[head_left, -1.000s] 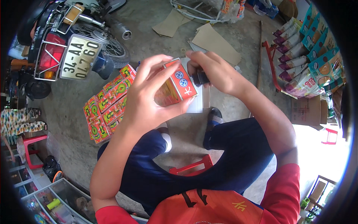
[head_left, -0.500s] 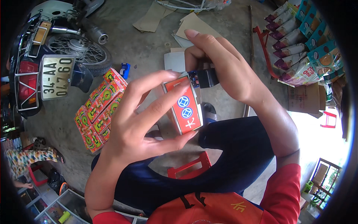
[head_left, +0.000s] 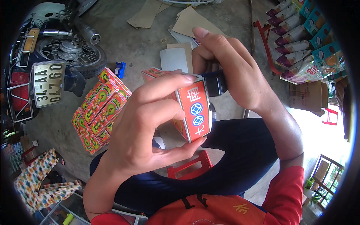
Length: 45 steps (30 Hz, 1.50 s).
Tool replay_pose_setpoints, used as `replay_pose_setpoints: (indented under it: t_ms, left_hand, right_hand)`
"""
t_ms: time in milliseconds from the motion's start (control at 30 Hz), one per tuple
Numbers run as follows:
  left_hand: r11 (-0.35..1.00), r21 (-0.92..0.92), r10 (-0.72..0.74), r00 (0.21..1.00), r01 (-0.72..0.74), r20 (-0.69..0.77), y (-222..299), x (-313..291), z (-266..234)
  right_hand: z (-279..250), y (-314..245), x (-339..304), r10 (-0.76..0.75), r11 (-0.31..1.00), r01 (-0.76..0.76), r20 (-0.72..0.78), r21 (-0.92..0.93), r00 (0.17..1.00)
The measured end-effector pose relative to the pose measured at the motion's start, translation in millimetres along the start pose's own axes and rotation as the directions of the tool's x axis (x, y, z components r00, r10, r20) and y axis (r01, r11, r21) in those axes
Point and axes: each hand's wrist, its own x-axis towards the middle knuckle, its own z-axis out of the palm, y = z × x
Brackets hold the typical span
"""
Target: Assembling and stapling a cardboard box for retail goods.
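Note:
In front of my chest, a red-orange box (head_left: 197, 118) with blue round emblems and white edges is gripped by my left hand (head_left: 140, 131). Its thumb presses along the lower edge and its fingers curl over the top side. My right hand (head_left: 238, 73) is closed around a black block-shaped object (head_left: 216, 85), close against the box's upper right corner. The rest of that object is hidden by my hand, so I cannot tell its kind. Left of my left hand, several red and green patterned boxes (head_left: 99, 112) lie together on the floor.
A small blue object (head_left: 119, 69) lies beyond the boxes. The motorbike (head_left: 56, 63) stands at the left. Cardboard pieces (head_left: 197, 24) lie ahead, with a rack of snack bags (head_left: 296, 41) at the far right. A red stool (head_left: 191, 167) is below me; a person in patterned clothing (head_left: 41, 176) is lower left.
The box has shifted right and slightly down in my left hand's grip, showing more of its printed face. The black object now sits closer to it. The patterned clothing reaches further into view.

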Motion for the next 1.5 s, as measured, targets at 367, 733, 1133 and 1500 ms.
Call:
replay_pose_setpoints:
  t_ms: [367, 733, 1133, 1500]
  left_hand:
    - [0.995, 0.093, 0.028, 1.000, -0.028, 0.004, 3, -4, 1]
    - [0.996, 0.086, 0.027, 1.000, -0.026, -0.004, 6, -6, 2]
    - [0.992, 0.118, 0.048, 0.998, -0.044, -0.028, 7, -3, 6]
    - [0.990, 0.136, -0.012, 0.999, 0.018, -0.040, 13, -7, 9]
  right_hand:
    - [-5, -6, -5, 0.093, 0.994, -0.096, 0.054, 0.052, 0.994]
    - [-2, -10, -6, 0.107, 0.994, -0.107, 0.023, -0.008, 0.994]
    - [-2, -6, -4, 0.083, 0.993, -0.082, 0.017, -0.082, 0.996]
    - [4, 13, -5, -0.217, 0.935, 0.223, 0.054, -0.274, 0.975]
